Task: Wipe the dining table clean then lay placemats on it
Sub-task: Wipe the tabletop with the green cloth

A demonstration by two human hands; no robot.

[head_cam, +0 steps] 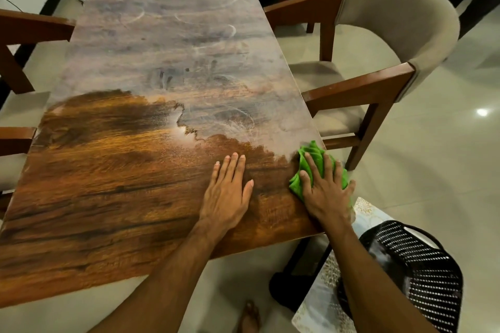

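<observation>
"Table [108, 184]: near end wiped dark, far end hazy with streaks. How best to go on?"

"Overlapping passes from left edge to right edge, I'd say, working toward the far end and pressing evenly."

"And the hands?"

"Left hand [227, 192] flat, fingers straight, braced on wiped wood by the near edge. Right hand [324, 192] spread, fingers straight, pressing the green cloth [311, 154] down at the right edge."
</observation>
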